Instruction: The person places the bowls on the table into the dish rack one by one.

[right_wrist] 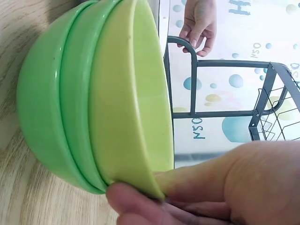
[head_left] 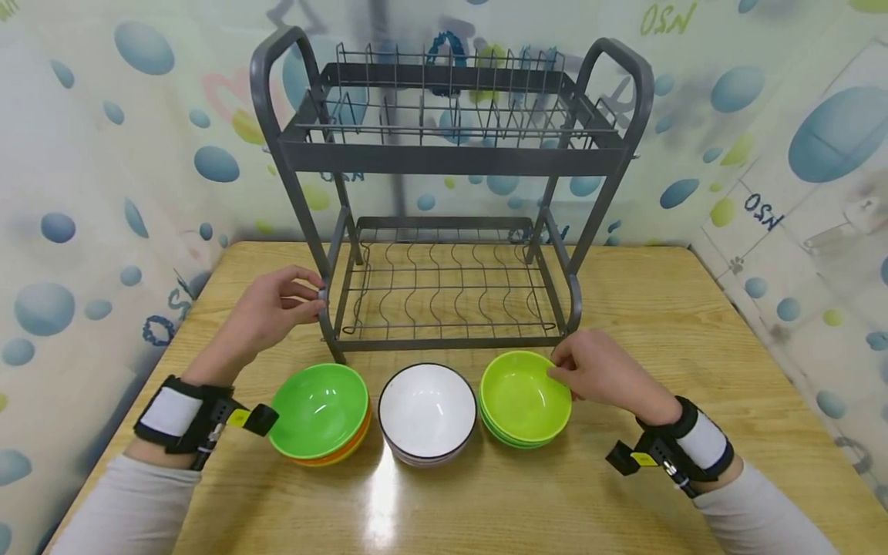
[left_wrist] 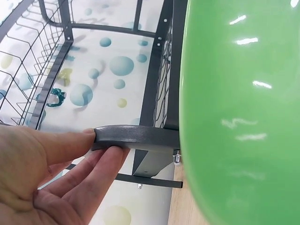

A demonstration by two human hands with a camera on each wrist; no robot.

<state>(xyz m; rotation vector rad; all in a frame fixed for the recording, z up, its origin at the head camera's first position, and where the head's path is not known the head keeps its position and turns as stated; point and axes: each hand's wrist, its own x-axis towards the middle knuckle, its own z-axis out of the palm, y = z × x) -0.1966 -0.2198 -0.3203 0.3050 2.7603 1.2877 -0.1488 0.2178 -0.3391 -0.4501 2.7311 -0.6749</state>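
My right hand (head_left: 602,371) pinches the rim of a yellow-green bowl (head_left: 525,397), thumb inside and fingers outside. That bowl sits nested on green bowls (right_wrist: 75,93), as the right wrist view shows. My left hand (head_left: 274,308) holds the left side rail of a dark grey two-tier dish rack (head_left: 451,159), with thumb and fingers about the rail (left_wrist: 136,136). Nearest this hand is a stack topped by a green bowl (head_left: 319,411), with orange below. A white bowl (head_left: 428,410) with a dark rim tops the middle stack.
The rack stands at the back of the wooden table (head_left: 472,509), its wire lower shelf (head_left: 447,287) behind the bowls. A patterned wall (head_left: 166,116) rises behind and beside the table. The three bowl stacks stand in a row before the rack.
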